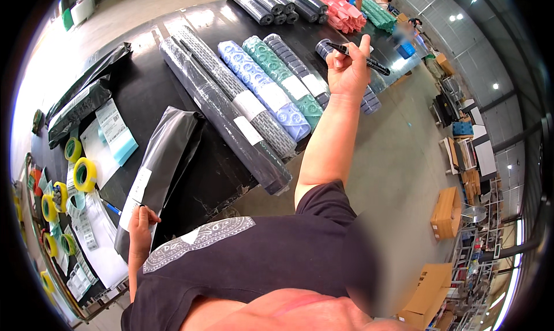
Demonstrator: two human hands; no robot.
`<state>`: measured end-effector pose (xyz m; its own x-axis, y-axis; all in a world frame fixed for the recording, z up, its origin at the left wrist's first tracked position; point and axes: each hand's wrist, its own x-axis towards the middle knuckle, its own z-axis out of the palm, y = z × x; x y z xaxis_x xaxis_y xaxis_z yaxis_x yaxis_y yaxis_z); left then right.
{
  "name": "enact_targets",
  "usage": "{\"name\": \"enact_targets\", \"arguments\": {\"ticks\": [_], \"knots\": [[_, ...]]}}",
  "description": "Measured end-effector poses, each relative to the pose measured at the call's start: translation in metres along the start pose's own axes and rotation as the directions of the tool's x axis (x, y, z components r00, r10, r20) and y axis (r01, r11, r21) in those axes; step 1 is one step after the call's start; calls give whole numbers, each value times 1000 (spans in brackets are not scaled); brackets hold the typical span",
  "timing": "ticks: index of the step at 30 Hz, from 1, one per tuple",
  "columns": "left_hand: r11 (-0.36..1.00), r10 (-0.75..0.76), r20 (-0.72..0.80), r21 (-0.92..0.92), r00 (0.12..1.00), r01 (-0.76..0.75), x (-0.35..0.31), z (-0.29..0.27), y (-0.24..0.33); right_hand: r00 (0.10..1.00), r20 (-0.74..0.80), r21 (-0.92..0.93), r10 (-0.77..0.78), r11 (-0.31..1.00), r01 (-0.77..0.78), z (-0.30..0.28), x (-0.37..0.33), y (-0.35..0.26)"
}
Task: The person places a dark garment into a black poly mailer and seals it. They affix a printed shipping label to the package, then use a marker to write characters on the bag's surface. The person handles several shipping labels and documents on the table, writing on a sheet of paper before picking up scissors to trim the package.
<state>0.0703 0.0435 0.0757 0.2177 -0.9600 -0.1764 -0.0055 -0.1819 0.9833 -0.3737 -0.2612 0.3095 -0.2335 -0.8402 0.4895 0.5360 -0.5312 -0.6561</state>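
My right hand (349, 68) is raised over the right end of the table, its fingers closed around a black marker pen (378, 67). At the left, my left hand (142, 222) is pinched at the near end of a black plastic mailing bag (167, 140) with a white label. A small dark bit shows at its fingertips, too small to name. Between my hands lie wrapped rolls side by side: a long black roll (216, 109), a grey patterned roll (231, 88), a blue roll (259, 85), a green roll (281, 80) and a dark navy roll (294, 60). My right forearm partly hides another navy roll (370, 102).
Yellow tape rolls (85, 175), label sheets (115, 132) and a blue pen (111, 207) lie on the black table (138, 77) at left. More black bags (81, 109) lie beyond. Black, pink (343, 10) and green rolls are stacked at the far edge. People stand behind; cardboard boxes (446, 212) stand right.
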Motion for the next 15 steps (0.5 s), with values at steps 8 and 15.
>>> {"name": "enact_targets", "arguments": {"ticks": [8,15], "knots": [[998,-31,-27,-53,999,30,-6,-4,-6,989,-105,2,-104,994,105,-5,29,-28],[999,-33,4,38,999,33,-11,6,-8,953,88,-144,289,951,-275,8,-63,71]]}}
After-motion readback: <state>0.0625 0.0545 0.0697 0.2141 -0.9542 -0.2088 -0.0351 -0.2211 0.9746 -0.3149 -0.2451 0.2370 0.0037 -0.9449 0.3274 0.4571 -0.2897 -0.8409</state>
